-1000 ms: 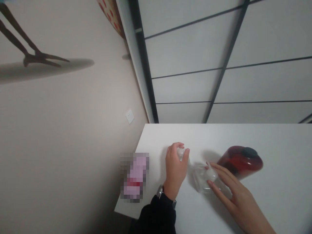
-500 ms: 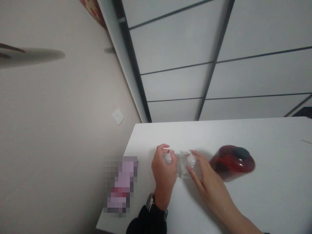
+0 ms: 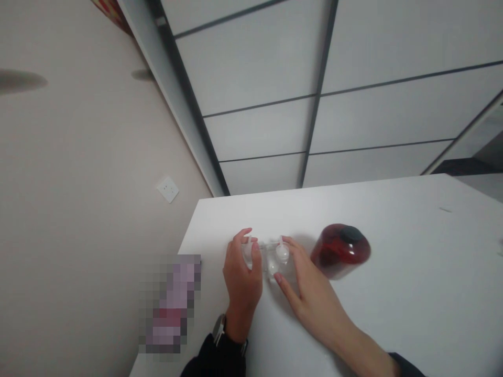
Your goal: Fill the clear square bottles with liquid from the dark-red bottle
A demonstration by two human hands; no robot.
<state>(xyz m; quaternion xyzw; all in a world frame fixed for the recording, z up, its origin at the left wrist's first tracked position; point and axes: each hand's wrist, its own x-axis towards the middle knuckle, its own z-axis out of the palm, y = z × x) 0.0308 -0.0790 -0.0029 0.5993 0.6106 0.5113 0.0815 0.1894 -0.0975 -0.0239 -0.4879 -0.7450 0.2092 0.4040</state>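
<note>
Two clear bottles with white pump tops stand side by side on the white table. My left hand (image 3: 242, 280), a watch at its wrist, curls around the left pump bottle (image 3: 247, 253), with the thumb near its top and the index finger stretched beyond it. That bottle is mostly covered by my fingers. Around the right pump bottle (image 3: 282, 254) my right hand (image 3: 314, 283) closes from the right side, thumb in front and fingers behind. The bottles look very close together; whether they touch I cannot tell.
A dark red see-through bottle with a black cap (image 3: 340, 251) stands just right of my right hand. At the table's left edge lies a blurred-out pinkish object (image 3: 173, 303). A thin strip (image 3: 445, 209) lies far right on the white table (image 3: 412, 272). Wall and panelled doors border it.
The view has swung to the right, so everything sits further left in the picture. My left thumb and fingers have shifted slightly over the left bottle's top. Both hands stay at their bottles.
</note>
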